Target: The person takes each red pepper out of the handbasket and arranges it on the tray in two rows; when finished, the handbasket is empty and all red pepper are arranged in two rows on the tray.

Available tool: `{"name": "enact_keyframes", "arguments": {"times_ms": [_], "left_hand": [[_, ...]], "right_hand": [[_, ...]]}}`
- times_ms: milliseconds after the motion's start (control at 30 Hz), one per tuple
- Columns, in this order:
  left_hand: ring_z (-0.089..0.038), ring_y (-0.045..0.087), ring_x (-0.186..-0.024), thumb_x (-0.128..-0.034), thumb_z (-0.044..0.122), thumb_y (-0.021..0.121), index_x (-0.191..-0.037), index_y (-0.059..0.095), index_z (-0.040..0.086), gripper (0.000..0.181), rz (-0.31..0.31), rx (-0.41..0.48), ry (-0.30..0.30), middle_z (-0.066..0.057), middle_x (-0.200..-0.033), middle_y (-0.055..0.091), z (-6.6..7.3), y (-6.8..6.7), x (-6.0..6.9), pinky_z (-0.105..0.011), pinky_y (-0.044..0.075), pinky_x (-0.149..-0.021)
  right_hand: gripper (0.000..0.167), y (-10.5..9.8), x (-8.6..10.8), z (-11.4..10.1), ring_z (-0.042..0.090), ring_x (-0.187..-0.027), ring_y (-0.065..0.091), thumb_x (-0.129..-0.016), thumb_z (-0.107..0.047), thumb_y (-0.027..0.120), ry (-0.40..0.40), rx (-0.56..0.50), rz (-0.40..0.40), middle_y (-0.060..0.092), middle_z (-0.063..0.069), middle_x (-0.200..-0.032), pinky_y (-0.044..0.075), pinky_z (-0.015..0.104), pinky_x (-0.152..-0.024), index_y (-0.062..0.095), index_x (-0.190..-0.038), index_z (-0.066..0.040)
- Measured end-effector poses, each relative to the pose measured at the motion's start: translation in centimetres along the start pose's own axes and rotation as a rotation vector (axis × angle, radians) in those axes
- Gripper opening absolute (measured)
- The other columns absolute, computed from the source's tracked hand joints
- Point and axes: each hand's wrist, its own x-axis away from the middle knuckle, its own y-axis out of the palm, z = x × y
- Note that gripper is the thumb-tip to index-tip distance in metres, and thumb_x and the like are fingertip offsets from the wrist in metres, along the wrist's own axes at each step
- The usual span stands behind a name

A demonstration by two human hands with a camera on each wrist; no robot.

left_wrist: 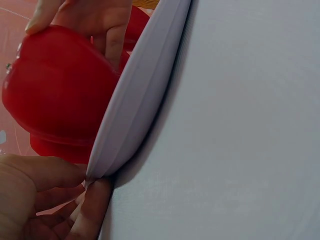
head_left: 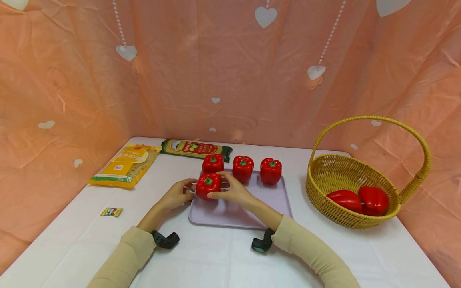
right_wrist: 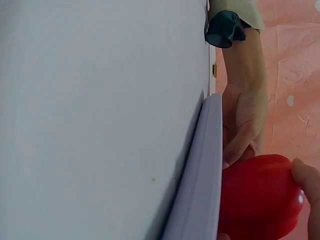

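My right hand [head_left: 234, 190] grips a red bell pepper [head_left: 208, 186] over the left part of a pale purple tray [head_left: 248, 216], thumb and fingers on its sides. At the tray's left edge, my left hand [head_left: 178, 195] pinches the rim; the left wrist view shows the fingers [left_wrist: 92, 205] at the tray's rim [left_wrist: 135, 95]. Behind the held pepper stand three more red bell peppers along the tray's far side: a left one [head_left: 213, 164], a middle one [head_left: 243, 169] and a right one [head_left: 271, 171].
To the right stands a yellow wicker basket [head_left: 324, 208] with a tall handle; two red bell peppers [head_left: 373, 201] lie inside. A yellow grain bag [head_left: 126, 165] and a long green-and-red package [head_left: 194, 148] lie at the back left. A small wrapped packet [head_left: 112, 212] lies left of the tray.
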Motion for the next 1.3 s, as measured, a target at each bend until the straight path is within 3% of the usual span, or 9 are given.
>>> {"name": "enact_keyframes", "arguments": {"times_ms": [700,1300], "left_hand": [[-0.017,0.053,-0.074,-0.0836,-0.005,0.053,-0.132,0.042,-0.007,0.05,-0.001,0.003,0.02,-0.02,-0.106,0.053,-0.27,-0.05,-0.14,-0.029,0.054,-0.063],[-0.019,0.054,-0.076,-0.0836,-0.004,0.054,-0.133,0.042,-0.005,0.05,0.001,-0.005,0.012,-0.019,-0.106,0.054,-0.21,-0.13,-0.11,-0.031,0.055,-0.065]], "right_hand": [[0.07,0.01,-0.08,0.11,0.028,-0.119,0.047,-0.085,-0.031,0.067,0.019,0.053,-0.046,0.049,0.013,-0.131,0.043,0.043,-0.098,0.033,-0.14,-0.005],[0.076,-0.08,0.26,-0.1,0.027,-0.117,0.048,-0.081,-0.03,0.072,0.019,0.053,-0.051,0.049,0.013,-0.128,0.044,0.04,-0.096,0.032,-0.14,-0.006]]}}
